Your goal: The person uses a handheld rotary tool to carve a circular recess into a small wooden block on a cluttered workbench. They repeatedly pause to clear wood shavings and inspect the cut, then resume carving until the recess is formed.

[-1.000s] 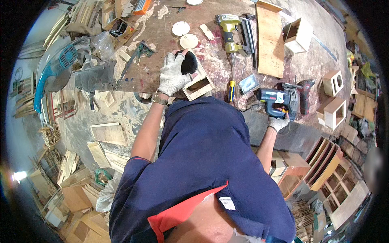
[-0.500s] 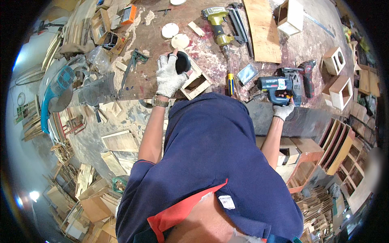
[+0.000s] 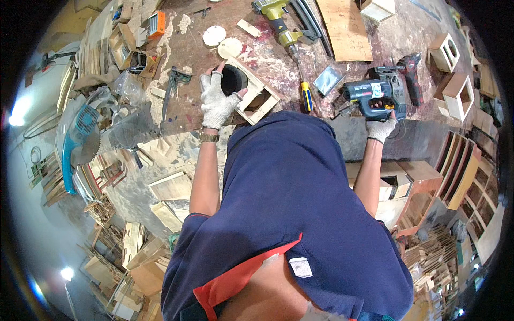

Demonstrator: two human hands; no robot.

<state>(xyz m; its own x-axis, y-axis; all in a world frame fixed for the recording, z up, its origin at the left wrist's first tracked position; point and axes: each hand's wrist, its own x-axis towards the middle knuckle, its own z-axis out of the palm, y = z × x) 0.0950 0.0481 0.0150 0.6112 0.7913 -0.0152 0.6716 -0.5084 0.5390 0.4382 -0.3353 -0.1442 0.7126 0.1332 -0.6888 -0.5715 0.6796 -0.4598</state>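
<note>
My left hand, in a whitish knit glove, curls its fingers and thumb around a short black tube with a round opening. Behind and to the right of the tube lies a small open wooden box at the bench's near edge; whether the two touch, I cannot tell. At the right, my gloved right hand grips the handle of a blue jigsaw, which rests on the bench. Part of the handle is hidden by the fingers. A yellow-handled screwdriver lies between my hands, beside a shiny rectangular piece.
A green nail gun and a plywood board lie farther back. Two pale discs sit beyond my left hand. A red-and-black cordless tool and small wooden boxes stand right. A blue circular-blade saw is far left.
The black tube has shifted in my left hand's grip, and its opening now faces me more. More of the wooden box shows. My right hand stays on the jigsaw; the whole view has shifted slightly.
</note>
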